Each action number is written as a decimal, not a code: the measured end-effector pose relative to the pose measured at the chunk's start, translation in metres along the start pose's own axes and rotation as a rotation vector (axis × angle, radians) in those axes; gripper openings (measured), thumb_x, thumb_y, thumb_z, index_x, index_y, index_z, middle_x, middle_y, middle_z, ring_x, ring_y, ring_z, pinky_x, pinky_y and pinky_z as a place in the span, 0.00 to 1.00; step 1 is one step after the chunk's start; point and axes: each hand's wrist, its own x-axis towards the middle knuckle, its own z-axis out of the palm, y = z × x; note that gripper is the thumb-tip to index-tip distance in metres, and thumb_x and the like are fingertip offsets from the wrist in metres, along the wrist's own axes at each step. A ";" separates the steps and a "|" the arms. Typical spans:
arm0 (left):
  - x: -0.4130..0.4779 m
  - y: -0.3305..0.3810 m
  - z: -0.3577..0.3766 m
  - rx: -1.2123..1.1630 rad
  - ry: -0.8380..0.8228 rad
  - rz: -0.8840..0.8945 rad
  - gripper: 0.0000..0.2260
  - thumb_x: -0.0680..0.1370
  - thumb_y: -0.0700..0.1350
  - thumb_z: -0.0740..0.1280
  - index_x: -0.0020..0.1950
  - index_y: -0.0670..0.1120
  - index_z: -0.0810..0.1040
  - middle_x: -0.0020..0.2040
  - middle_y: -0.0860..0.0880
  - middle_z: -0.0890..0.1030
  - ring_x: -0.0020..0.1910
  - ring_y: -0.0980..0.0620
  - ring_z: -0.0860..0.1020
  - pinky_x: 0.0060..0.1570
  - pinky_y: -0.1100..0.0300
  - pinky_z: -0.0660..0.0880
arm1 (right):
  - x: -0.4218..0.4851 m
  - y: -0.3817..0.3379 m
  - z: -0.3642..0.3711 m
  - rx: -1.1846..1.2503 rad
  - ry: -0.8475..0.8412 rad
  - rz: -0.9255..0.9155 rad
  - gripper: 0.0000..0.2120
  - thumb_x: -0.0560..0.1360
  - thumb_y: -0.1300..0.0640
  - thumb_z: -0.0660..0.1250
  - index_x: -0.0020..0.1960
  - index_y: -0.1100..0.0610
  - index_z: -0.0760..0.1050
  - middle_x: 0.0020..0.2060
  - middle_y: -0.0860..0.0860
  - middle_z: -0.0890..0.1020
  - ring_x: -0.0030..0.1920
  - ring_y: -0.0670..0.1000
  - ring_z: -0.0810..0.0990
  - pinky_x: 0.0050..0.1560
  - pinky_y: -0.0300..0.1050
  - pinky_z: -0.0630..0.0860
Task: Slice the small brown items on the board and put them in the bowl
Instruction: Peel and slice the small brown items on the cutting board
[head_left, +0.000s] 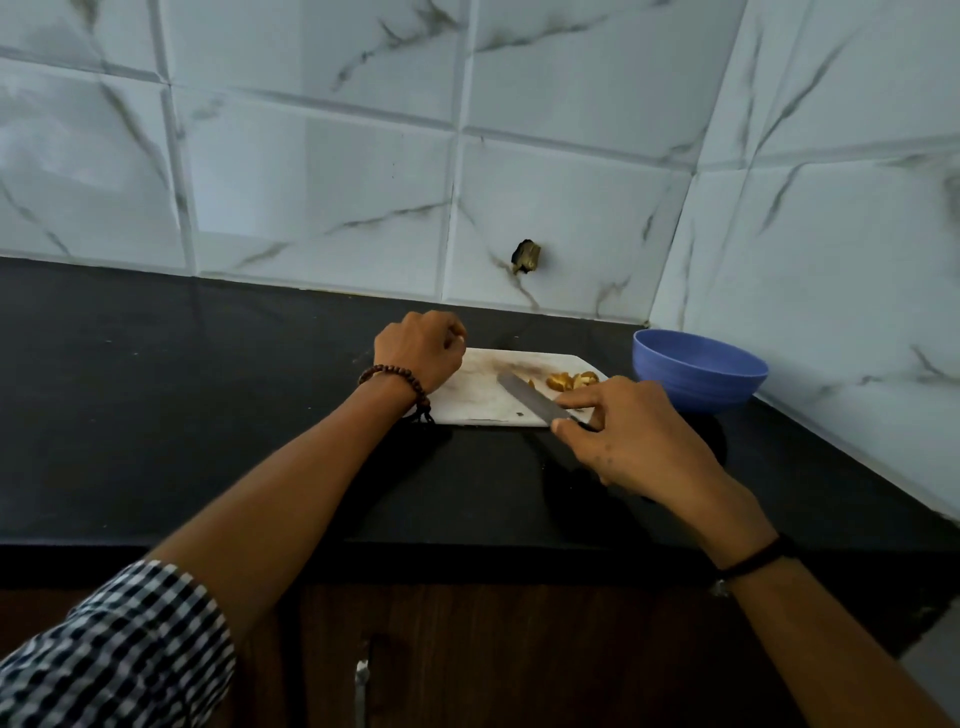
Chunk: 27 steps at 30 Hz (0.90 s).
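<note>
Slicing seems done — brown pieces (569, 382) are heaped at the board's (480, 402) far right, near the bowl (698, 371). The knife (530, 397) is gripped by the right hand (639, 436), forefinger extended; the left hand (420, 349) is curled, nothing seen held. Transfer rightward into the bowl is called for next.

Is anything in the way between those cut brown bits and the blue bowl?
Nothing visible. The brown pieces lie at the board's right end, and only bare black counter separates them from the blue bowl. The right hand with the knife is nearer the camera.

Slices (569, 381) on the board (478, 402), right end — bowl (698, 387) just right.
</note>
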 end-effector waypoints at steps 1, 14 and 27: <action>0.000 -0.001 0.000 -0.002 0.006 -0.013 0.09 0.77 0.48 0.63 0.53 0.54 0.81 0.49 0.53 0.83 0.49 0.48 0.81 0.48 0.51 0.78 | 0.001 0.006 -0.001 -0.003 -0.001 0.031 0.20 0.77 0.48 0.68 0.68 0.44 0.74 0.46 0.51 0.81 0.38 0.49 0.82 0.45 0.51 0.83; 0.014 -0.036 -0.008 0.110 0.173 -0.188 0.12 0.79 0.40 0.61 0.56 0.52 0.81 0.58 0.49 0.81 0.61 0.46 0.74 0.65 0.44 0.63 | 0.003 0.034 -0.003 -0.008 0.055 0.125 0.21 0.77 0.47 0.68 0.69 0.47 0.74 0.45 0.52 0.82 0.38 0.47 0.81 0.45 0.47 0.82; 0.019 -0.029 0.006 0.165 -0.123 0.050 0.18 0.81 0.54 0.58 0.71 0.54 0.71 0.67 0.52 0.76 0.69 0.48 0.68 0.67 0.47 0.61 | -0.001 0.033 -0.016 0.073 0.124 0.104 0.18 0.78 0.48 0.68 0.67 0.48 0.76 0.38 0.50 0.84 0.35 0.47 0.80 0.41 0.43 0.79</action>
